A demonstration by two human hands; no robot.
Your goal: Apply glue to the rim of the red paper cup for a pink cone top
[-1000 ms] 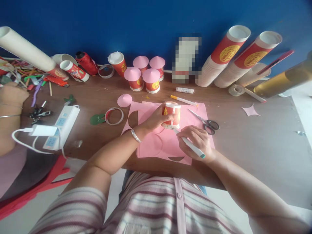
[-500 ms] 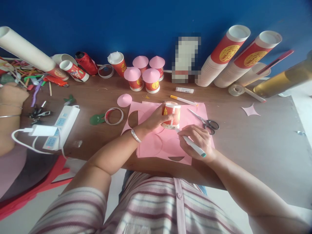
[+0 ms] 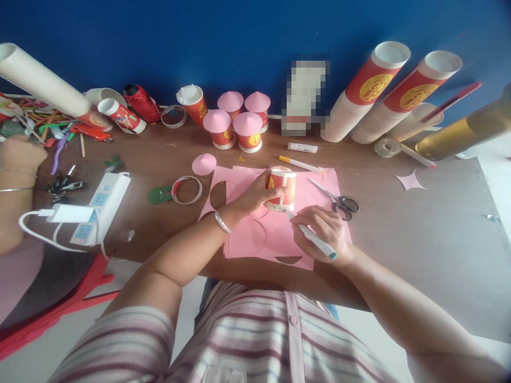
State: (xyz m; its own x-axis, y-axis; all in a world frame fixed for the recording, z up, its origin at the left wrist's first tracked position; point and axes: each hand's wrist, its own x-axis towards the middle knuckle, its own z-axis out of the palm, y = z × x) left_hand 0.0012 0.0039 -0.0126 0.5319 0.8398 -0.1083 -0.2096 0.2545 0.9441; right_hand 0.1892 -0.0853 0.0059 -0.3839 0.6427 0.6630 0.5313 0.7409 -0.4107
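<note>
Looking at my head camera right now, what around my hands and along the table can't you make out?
All in the head view:
Left hand: some fingers are hidden behind the red cup.
White marker: its tip is too small to tell whether it touches the cup.
Pale item by the wall: details masked by pixel blocks.
Gold tube: one end cut off by the right edge.
Co-worker's arm: partly cut off by the left edge.

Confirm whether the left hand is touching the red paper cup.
Touching. The head view shows the left hand gripping the red paper cup, its thumb lying across the cup's side.
</note>
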